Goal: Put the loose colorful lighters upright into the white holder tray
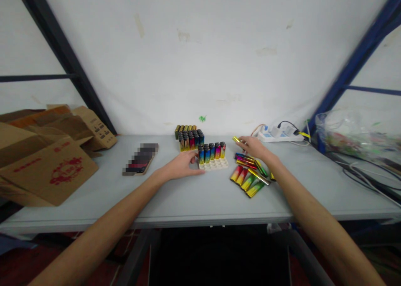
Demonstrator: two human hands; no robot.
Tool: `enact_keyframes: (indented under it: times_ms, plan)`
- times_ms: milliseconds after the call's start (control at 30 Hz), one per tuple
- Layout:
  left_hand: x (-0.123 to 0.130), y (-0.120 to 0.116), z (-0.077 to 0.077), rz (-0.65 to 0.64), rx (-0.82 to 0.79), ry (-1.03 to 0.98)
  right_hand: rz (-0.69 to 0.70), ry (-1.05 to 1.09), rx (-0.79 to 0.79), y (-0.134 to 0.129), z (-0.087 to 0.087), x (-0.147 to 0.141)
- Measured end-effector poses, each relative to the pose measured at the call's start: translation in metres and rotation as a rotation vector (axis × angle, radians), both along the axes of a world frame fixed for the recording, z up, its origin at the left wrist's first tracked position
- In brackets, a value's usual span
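Note:
A white tray with round holes carries several upright lighters in blue, pink and yellow toward its back and left. My left hand grips the tray's left end, with the thumb along its front edge and the fingers bent beside the lighters. To the right of the tray, my right hand is raised a little and pinches a shiny yellow lighter, whose far end shows past the fingertips. Below that hand lies a loose pile of shiny lighters in red, yellow, green and blue.
Behind the tray, more lighters stand upright in tight rows. A phone lies to the left, beside open cardboard boxes. At the back right sit a white power strip with cables and a clear plastic bag.

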State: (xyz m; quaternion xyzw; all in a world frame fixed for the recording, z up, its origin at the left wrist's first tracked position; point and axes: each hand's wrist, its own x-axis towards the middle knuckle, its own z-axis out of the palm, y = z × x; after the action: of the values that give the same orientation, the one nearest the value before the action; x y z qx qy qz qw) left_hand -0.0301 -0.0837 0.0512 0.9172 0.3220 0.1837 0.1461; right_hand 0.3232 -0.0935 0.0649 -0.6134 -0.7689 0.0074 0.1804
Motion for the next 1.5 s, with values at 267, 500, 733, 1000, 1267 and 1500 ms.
enact_keyframes:
  times_ms: [267, 500, 733, 1000, 1267, 1500]
  plan:
    - [0.000, -0.001, 0.001, 0.011, -0.003, 0.009, 0.026, 0.578, 0.254, -0.015, 0.014, -0.023]
    - [-0.001, 0.001, -0.001, 0.021, -0.007, 0.013, 0.144, 0.967, 0.099, -0.030, 0.023, -0.052]
    - [-0.001, -0.002, 0.000, 0.011, -0.011, -0.002, 0.451, 0.944, -0.153, -0.053, 0.022, -0.089]
    - [0.000, -0.002, 0.000, 0.008, -0.001, -0.015, 0.355, 1.243, -0.455, -0.058, 0.006, -0.124]
    - [-0.001, -0.002, 0.000, 0.013, -0.001, -0.008, 0.076, 1.324, -0.519, -0.061, -0.003, -0.134]
    - [0.000, -0.003, 0.002, 0.011, -0.019, -0.013, 0.109, 1.253, -0.430, -0.060, -0.006, -0.134]
